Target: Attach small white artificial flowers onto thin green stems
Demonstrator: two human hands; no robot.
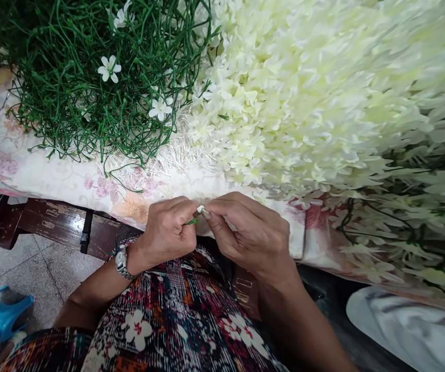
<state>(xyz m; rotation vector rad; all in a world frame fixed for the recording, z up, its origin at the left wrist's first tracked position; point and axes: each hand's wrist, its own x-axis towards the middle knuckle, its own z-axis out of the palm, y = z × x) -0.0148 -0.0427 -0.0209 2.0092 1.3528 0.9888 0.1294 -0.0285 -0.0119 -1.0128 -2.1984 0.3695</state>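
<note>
Both of my hands meet at the table's near edge, in front of my body. My left hand [173, 227] is closed in a pinch, with a bit of green artificial stem [191, 221] poking out of it. My right hand [248, 227] pinches a small white piece [201, 209] between thumb and fingertips, touching the left fingertips; its exact kind is too small to make out. Beyond them lie a heap of green artificial stems [71, 98], a large pile of creamy white artificial flowers [284, 103], and thin white sticks [186, 150] between the two.
A floral cloth [71, 178] covers the table. Loose white flowers [109, 69] lie on the green heap. More white flowers on dark stems [369, 232] spread at the right. A blue plastic object [1, 312] stands on the floor at lower left, and pale fabric [404, 325] shows at lower right.
</note>
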